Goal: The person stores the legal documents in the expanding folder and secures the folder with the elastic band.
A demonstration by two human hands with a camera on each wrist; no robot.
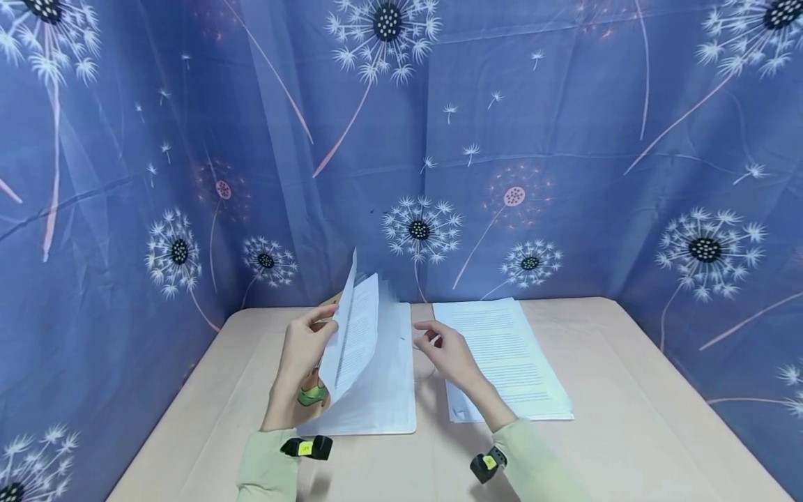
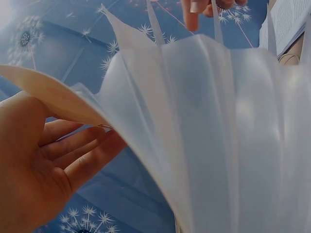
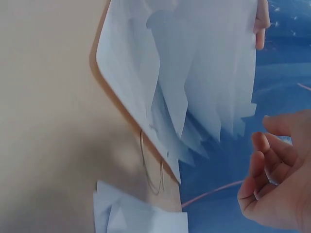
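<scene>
A file folder [image 1: 384,401] with several translucent pockets lies spread on the table, some printed sheets showing inside. My left hand [image 1: 307,343] grips its raised tan cover, which bears a cartoon picture, and holds it up at the left. In the left wrist view the cover [image 2: 63,94] sits between thumb and fingers, and the pockets [image 2: 199,121] fan out from it. My right hand [image 1: 453,354] hovers by the folder's right edge with fingers loosely bent and nothing in them. A thin cord loop [image 3: 145,160] hangs from the folder's edge.
To the right of the folder lies a stack of printed paper [image 1: 514,348], partly under my right forearm. The table [image 1: 627,390] has a pale beige cover. A blue dandelion-print curtain [image 1: 564,125] encloses the back and sides.
</scene>
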